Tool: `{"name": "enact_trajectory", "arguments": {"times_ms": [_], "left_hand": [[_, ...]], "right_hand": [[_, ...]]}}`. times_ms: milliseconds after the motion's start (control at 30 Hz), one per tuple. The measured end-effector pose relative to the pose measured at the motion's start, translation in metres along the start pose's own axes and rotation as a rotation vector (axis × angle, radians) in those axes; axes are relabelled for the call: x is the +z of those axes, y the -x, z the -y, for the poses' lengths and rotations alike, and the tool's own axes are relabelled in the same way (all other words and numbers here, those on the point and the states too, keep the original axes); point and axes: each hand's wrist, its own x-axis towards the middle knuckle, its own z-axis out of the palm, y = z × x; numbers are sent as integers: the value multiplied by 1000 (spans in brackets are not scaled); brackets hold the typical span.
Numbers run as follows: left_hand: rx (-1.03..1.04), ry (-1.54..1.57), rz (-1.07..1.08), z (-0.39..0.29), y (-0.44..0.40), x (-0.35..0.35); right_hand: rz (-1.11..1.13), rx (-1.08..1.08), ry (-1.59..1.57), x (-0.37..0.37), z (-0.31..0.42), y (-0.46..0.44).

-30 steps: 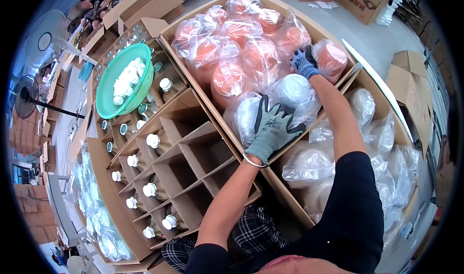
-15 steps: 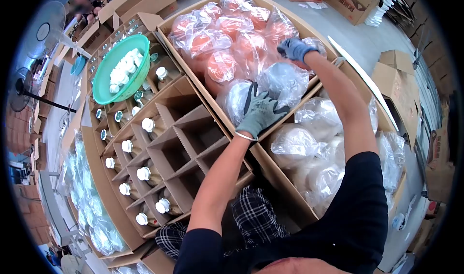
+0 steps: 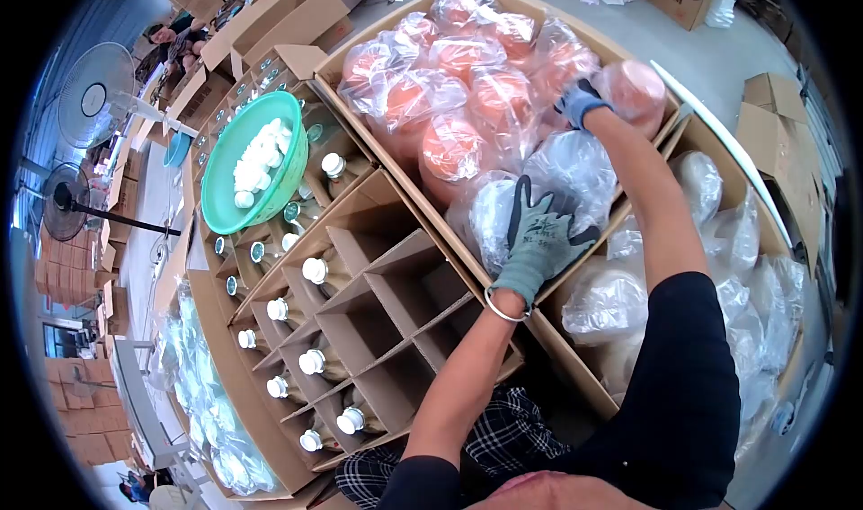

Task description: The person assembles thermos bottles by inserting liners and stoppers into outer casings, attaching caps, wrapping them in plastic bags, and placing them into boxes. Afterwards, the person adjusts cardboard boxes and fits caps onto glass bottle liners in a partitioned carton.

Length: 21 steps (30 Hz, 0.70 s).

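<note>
Fans (image 3: 94,101) and stacked cartons (image 3: 85,407) fill the far side of the workroom; nearer me stands an open carton (image 3: 394,162) of bagged orange pieces (image 3: 454,146). At its near corner I see the left hand (image 3: 544,248), gloved, its fingers spread apart over the plastic. One clear-bagged pale piece (image 3: 485,215) sits just beside those fingers on the outer side, another bagged bundle (image 3: 568,167) just beyond the fingertips, between both hands. The right hand (image 3: 582,102) is among the orange pieces, fingers bent; whether they grip any plastic I cannot tell
</note>
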Motion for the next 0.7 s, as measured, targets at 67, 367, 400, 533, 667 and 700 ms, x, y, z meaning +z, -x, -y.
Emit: {"name": "enact_trajectory", "arguments": {"times_ms": [67,367,400,533,667,700], "left_hand": [[-36,0,69,-3,0,-5],[83,-94,-340,-50,65,-101],[1,45,-455,-53,89,-120],[-305,657,-798,-43,210,-195],[-215,802,-1045,-96,292,-325],[-314,885,-1095,-94,325,-331]], "right_hand": [[-80,2,29,-68,-25,47],[-1025,-100,-218,-246,-93,302],[-1108,-110,-282,-252,-87,329],[-1295,-225,-1352,-260,-11,428],[-677,-376,-2153,-206,121,453],[-367,-394,-2394,-190,174,463]]}}
